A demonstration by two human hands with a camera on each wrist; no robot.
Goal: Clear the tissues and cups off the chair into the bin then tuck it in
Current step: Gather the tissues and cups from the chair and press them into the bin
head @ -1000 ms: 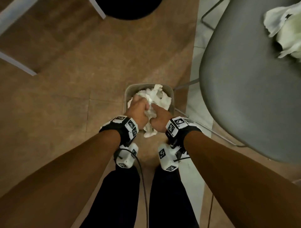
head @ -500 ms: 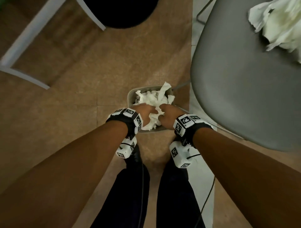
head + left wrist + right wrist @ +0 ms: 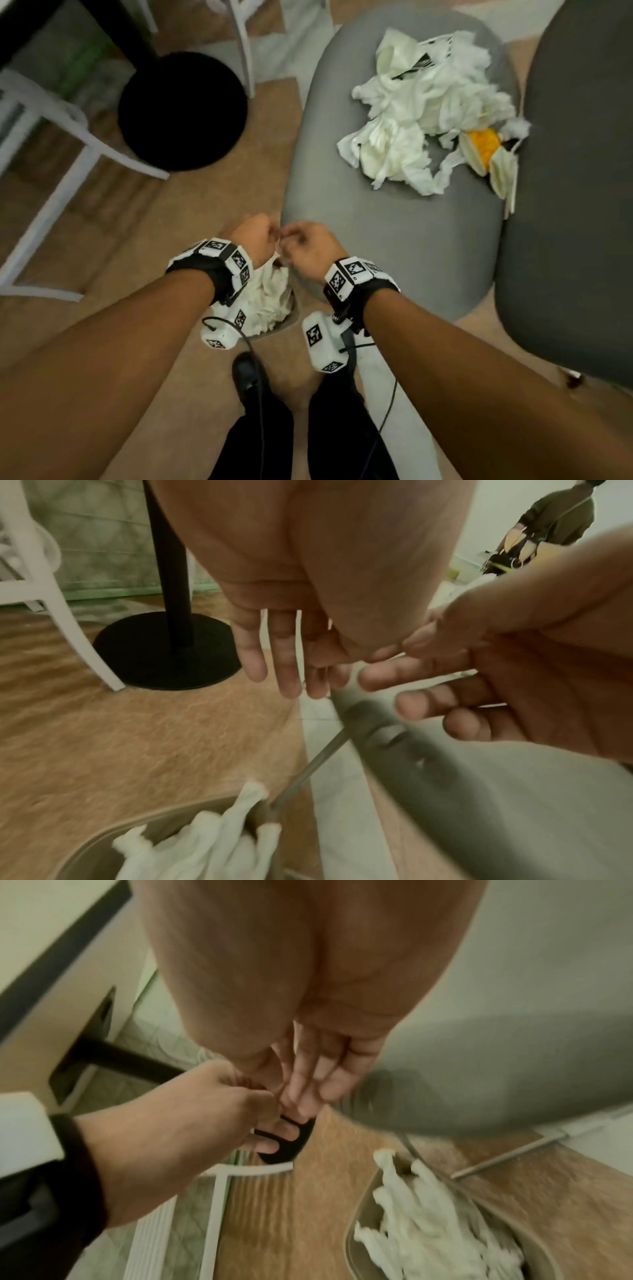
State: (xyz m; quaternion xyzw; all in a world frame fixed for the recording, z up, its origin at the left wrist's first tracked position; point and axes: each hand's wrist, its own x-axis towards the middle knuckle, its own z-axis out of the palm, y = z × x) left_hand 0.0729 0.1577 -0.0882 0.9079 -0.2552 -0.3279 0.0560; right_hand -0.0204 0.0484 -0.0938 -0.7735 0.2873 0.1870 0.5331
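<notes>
Both hands out of bin [image 3: 289, 313], held just above its tissue wad [image 3: 265, 301]; half a second earlier they pressed into it. Left hand [image 3: 255, 240] fingers relaxed, spread, empty. Right hand [image 3: 308, 248] loosely curled, empty. One load binned. Beyond right hand: chair [image 3: 394, 240] now in full view, more tissues [image 3: 421, 120] piled there.

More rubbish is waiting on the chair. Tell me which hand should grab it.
Right hand, probably: both hands are empty above the bin, but the right is nearer the tissues on the chair.
</notes>
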